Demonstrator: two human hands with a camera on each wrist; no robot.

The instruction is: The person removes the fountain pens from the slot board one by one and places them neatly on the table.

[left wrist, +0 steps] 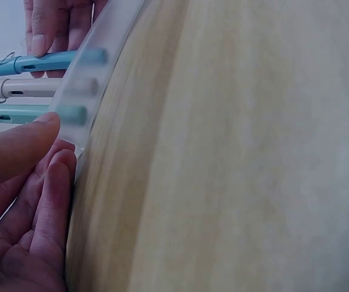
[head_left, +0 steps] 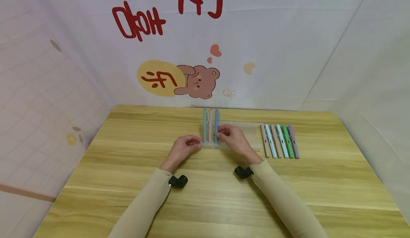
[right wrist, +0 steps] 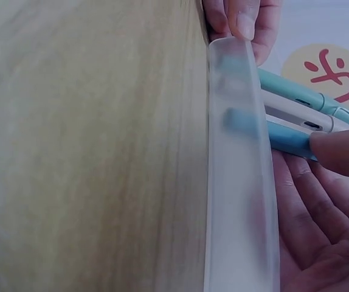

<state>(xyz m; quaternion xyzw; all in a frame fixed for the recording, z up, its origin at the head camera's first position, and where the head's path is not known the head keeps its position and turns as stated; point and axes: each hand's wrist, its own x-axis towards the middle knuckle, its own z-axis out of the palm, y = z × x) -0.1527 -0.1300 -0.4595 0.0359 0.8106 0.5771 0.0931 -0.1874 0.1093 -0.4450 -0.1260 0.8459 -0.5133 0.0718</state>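
A frosted, see-through pen holder stands on the table, its long front wall showing in the right wrist view. Side by side at its left end are a green pen, a pale pinkish pen and a blue pen, their lower ends blurred behind that wall. My right hand pinches the blue pen between thumb and fingers, as the right wrist view shows. At the holder's left end, my left hand grips the corner with thumb and fingers, close to the green pen.
Right of the holder lies a row of several capped pens: brownish, light blue, green and purple. Behind the wooden table hangs a white printed cloth. Both wrists carry small black cameras.
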